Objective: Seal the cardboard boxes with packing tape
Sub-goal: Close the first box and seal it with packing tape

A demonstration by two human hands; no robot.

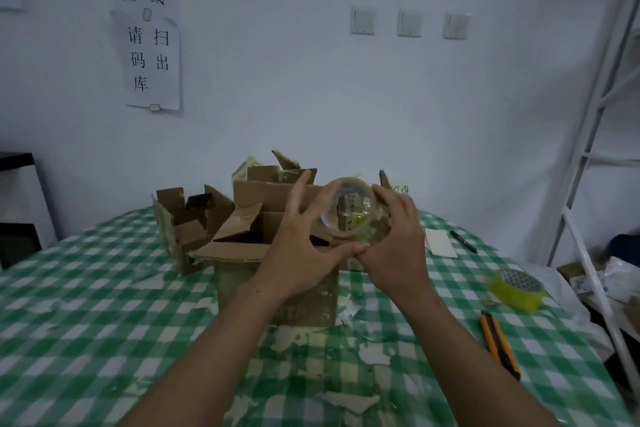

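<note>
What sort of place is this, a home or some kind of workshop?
Probably a small warehouse's packing spot: wall signs read "outbound area" and "scan out", open boxes crowd the table, and the right hand holds a tape roll, with a knife nearby.

Green-checked tablecloth (104, 305), brown boxes (277, 218), orange knife (498, 340).

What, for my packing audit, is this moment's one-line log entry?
right hand: grips tape roll | left hand: fingers spread, thumb at roll | box: flaps open
</note>
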